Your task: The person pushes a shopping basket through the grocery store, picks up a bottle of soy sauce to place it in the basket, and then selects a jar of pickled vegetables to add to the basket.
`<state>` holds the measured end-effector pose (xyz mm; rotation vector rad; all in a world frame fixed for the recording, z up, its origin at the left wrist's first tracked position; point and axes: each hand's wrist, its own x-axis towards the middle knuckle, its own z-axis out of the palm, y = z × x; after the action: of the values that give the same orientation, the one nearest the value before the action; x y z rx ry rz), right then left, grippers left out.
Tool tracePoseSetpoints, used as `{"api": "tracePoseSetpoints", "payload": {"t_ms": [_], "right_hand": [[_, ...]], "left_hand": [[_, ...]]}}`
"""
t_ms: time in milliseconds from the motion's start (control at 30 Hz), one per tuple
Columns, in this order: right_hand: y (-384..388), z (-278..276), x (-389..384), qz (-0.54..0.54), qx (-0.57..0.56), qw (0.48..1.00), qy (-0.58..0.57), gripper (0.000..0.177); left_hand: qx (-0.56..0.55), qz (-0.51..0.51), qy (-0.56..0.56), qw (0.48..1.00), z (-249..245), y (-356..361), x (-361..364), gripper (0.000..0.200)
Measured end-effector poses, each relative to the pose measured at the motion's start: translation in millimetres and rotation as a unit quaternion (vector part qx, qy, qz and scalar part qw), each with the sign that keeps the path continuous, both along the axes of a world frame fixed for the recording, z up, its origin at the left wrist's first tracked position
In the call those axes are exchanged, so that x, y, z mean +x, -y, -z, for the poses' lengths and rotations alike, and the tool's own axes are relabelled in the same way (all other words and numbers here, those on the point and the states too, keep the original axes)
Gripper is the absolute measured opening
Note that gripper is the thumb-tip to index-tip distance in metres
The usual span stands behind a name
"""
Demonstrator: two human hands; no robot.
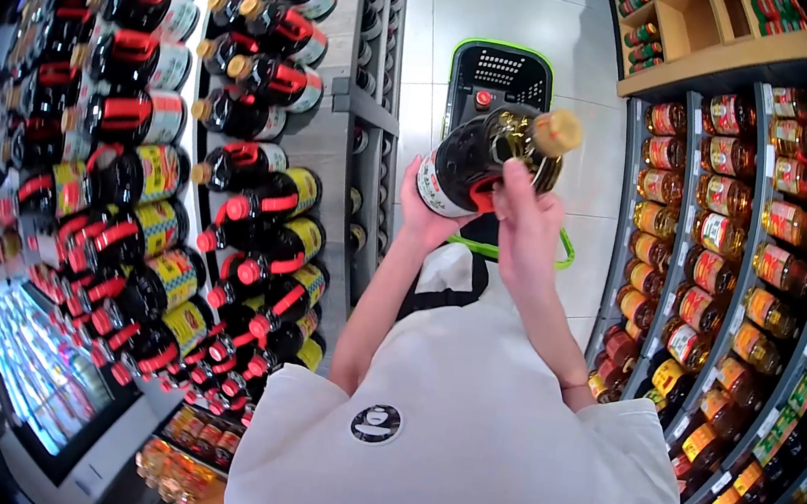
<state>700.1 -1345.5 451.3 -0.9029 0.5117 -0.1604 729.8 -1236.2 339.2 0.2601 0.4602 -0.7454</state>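
Hands (527, 229) around dark, gold-capped bottle (465, 157)

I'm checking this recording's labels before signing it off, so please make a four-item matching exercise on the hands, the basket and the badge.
Things:
1. Left hand
2. Right hand
3. Basket
4. Round badge

Places or colours:
A. Black with a bright green rim
B. On the front of the white shirt
C. On the bottle, at the end nearer its cap
D. On the bottle, beside its white label, at the end away from the cap

Right pairs: 1-D, 2-C, 3-A, 4-B
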Motion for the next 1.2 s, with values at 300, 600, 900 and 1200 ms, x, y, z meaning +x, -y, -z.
{"api": "tracePoseSetpoints", "payload": {"t_ms": [300, 600, 900, 1200], "right_hand": [[48, 86, 17, -0.072, -0.170, 0.976, -0.117, 0.015], [135, 223, 72, -0.155, -0.220, 0.923, -0.274, 0.021], [162, 436, 122, -0.075, -0.145, 0.906, -0.390, 0.026], [159, 615, 179, -0.058, -0.175, 0.898, -0.400, 0.026]], "left_hand": [[0.032, 0.078, -0.080, 0.993, 130, 74, 46, 0.055], [-0.013, 0.051, -0.121, 0.991, 296, 159, 57, 0.055], [0.185, 0.100, -0.198, 0.957, 431, 206, 98, 0.047], [0.240, 0.191, -0.103, 0.946, 566, 207, 199, 0.045]]}}
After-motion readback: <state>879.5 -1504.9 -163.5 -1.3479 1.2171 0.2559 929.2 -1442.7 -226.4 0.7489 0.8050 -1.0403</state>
